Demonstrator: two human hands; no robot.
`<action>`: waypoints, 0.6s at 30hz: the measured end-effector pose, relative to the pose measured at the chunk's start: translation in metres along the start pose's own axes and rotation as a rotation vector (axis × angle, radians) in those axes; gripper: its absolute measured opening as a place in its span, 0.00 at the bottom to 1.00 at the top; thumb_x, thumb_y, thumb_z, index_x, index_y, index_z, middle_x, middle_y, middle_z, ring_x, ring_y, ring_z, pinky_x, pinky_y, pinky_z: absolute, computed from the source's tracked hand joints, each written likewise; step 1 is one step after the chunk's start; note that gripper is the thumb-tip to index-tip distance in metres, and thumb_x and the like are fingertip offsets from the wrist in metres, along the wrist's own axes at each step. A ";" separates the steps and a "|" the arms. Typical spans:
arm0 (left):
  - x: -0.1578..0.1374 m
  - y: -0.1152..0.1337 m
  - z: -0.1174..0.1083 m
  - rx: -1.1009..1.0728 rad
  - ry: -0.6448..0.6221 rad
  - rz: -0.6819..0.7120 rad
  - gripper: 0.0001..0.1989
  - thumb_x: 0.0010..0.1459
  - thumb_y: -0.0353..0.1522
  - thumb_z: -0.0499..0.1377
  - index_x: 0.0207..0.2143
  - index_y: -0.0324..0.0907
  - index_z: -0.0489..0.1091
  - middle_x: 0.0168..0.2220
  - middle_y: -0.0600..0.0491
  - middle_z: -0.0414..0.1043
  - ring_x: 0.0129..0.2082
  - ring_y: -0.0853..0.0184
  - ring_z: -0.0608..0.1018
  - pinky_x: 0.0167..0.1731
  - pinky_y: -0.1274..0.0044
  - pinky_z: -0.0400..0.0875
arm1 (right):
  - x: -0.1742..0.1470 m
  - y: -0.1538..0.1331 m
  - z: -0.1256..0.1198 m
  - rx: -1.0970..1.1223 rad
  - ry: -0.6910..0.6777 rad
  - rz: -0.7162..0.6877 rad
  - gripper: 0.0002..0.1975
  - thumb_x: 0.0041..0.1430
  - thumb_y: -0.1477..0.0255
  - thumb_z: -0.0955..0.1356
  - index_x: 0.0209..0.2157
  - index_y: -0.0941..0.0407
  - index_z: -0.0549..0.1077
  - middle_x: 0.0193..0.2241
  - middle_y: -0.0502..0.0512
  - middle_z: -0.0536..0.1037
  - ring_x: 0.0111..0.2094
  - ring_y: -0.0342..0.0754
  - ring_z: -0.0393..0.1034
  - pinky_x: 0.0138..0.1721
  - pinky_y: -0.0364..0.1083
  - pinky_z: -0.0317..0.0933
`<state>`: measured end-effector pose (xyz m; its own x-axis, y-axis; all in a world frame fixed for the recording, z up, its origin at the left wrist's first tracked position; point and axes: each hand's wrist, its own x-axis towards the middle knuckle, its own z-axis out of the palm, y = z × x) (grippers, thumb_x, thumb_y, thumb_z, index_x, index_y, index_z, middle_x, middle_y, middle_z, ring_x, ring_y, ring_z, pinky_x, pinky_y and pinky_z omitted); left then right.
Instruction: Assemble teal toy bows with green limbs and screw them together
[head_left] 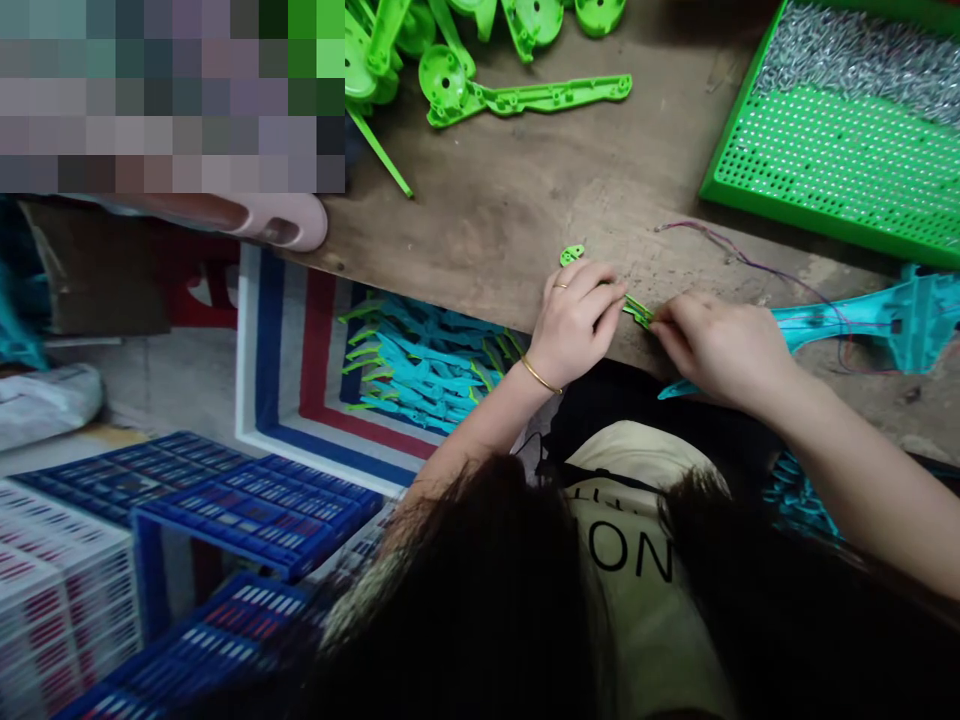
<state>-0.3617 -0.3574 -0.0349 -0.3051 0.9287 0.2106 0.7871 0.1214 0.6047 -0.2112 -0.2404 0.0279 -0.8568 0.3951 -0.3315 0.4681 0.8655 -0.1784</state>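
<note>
Currently, the left hand (581,318) is bent shut around a slim green piece (571,255), just above the near edge of the surface (480,225). The right hand (716,340) has thumb and fingertips drawn together on the piece's lower-right end; the exact contact is covered by the fingers. The middle of the piece is under the left fingers, so I cannot verify that the visible ends are continuous. Apparent long axis: upper left to lower right, rounded end pointing upper left, away from the wearer.

Just beyond the right hand: teal part (832,308), partly behind that hand, narrow tip emerging lower left, far end cut off by frame. Thin wires (720,240) trail over it.

Farther out: green tray (825,233) of small metal pieces (847,50), cropped top and right; green mouldings (555,97), partly lost behind pixelation, upper left.
</note>
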 end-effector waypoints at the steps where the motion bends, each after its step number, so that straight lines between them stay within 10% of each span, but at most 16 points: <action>1: 0.001 0.000 0.000 0.002 -0.007 -0.004 0.11 0.66 0.34 0.52 0.39 0.43 0.73 0.43 0.49 0.74 0.50 0.61 0.72 0.53 0.66 0.63 | 0.000 -0.001 -0.001 -0.006 -0.023 0.007 0.17 0.67 0.64 0.57 0.40 0.59 0.73 0.38 0.64 0.79 0.31 0.54 0.72 0.26 0.46 0.45; 18: 0.006 -0.005 0.002 -0.002 -0.014 -0.041 0.10 0.64 0.38 0.57 0.34 0.43 0.73 0.41 0.51 0.72 0.48 0.61 0.71 0.51 0.66 0.60 | 0.016 0.011 -0.012 0.266 -0.117 0.145 0.11 0.59 0.66 0.64 0.35 0.56 0.76 0.28 0.57 0.79 0.28 0.50 0.68 0.32 0.47 0.53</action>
<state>-0.3659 -0.3516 -0.0383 -0.3294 0.9278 0.1751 0.7732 0.1586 0.6140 -0.2222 -0.2209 0.0323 -0.7533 0.4570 -0.4730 0.6372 0.6854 -0.3525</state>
